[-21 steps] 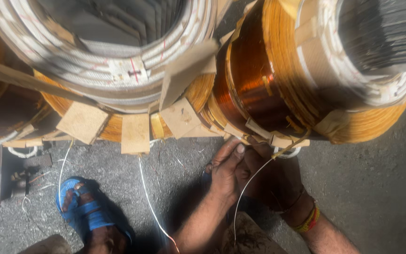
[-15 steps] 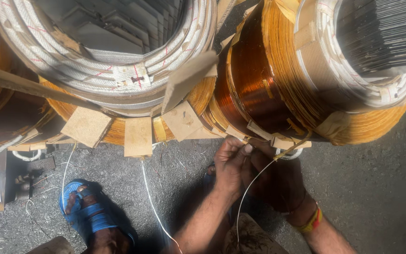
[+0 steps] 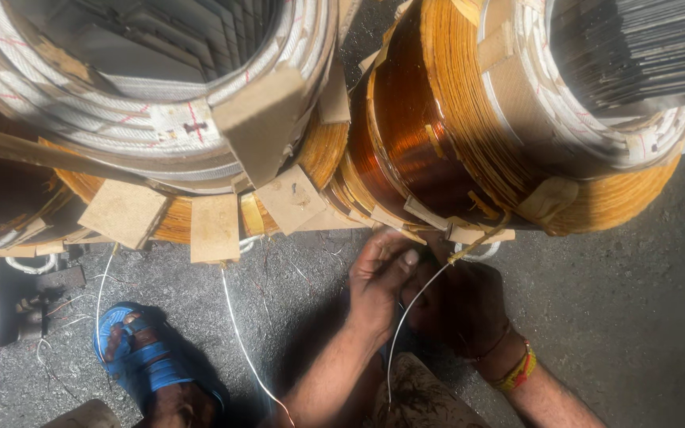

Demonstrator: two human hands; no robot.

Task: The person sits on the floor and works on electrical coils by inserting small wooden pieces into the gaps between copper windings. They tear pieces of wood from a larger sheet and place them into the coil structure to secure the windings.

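— If your left hand [image 3: 380, 279] tugs that thin wire [image 3: 407, 311] hard, could it snap?
— Yes, or kink. It runs under the shiny copper coil [image 3: 418, 143]. Your left fingers pinch it.
— And your right hand [image 3: 463, 305]?
— Curled in shadow; I cannot tell its hold. Rough floor [image 3: 636, 309] below.

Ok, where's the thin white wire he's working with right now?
In the head view, the thin white wire runs between the left hand and right hand, low centre, just beneath the copper coil.
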